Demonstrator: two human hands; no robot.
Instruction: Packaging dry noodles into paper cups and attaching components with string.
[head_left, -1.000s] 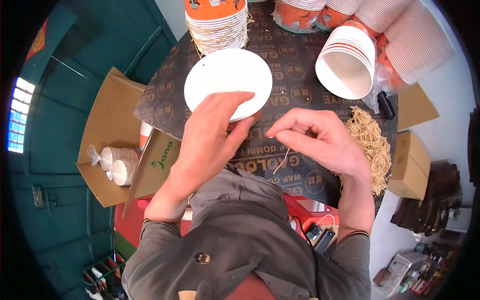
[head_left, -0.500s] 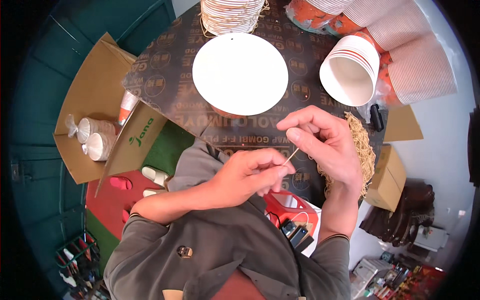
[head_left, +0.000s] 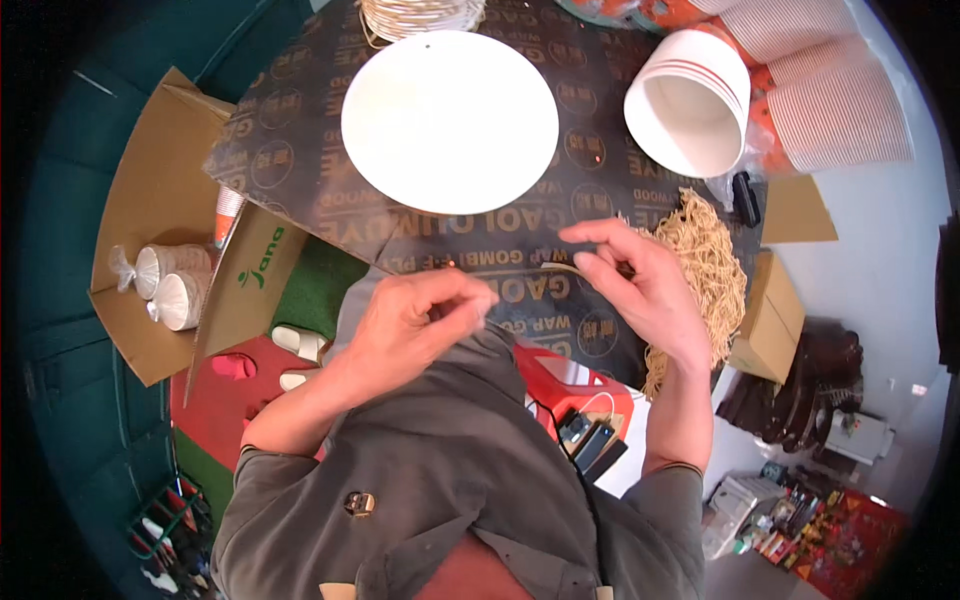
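Observation:
My right hand (head_left: 640, 285) is above the table's near right part, its thumb and fingers closed on a short, thin tan cord (head_left: 558, 267) whose end sticks out to the left. Beside that hand lies a tangled heap of tan cord (head_left: 705, 265), partly hidden by the wrist. My left hand (head_left: 410, 325) is over the near edge, thumb and forefinger pressed together; whether anything is between them I cannot make out. Beyond the hands is a white round surface (head_left: 450, 120), with a stack of white cups (head_left: 425, 15) draped in tan cord behind it.
White paper buckets (head_left: 690, 105) lie nested on the dark printed table (head_left: 300, 130). Bagged white-and-orange stacks (head_left: 840, 120) and a black object (head_left: 745, 198) are at the right. An open carton (head_left: 150, 220) stands left, with a red box (head_left: 565, 380) below the table edge.
My hands have moved apart, the left one away to the left. The cord that spanned them now shows only at the right hand. The whole view has shifted slightly.

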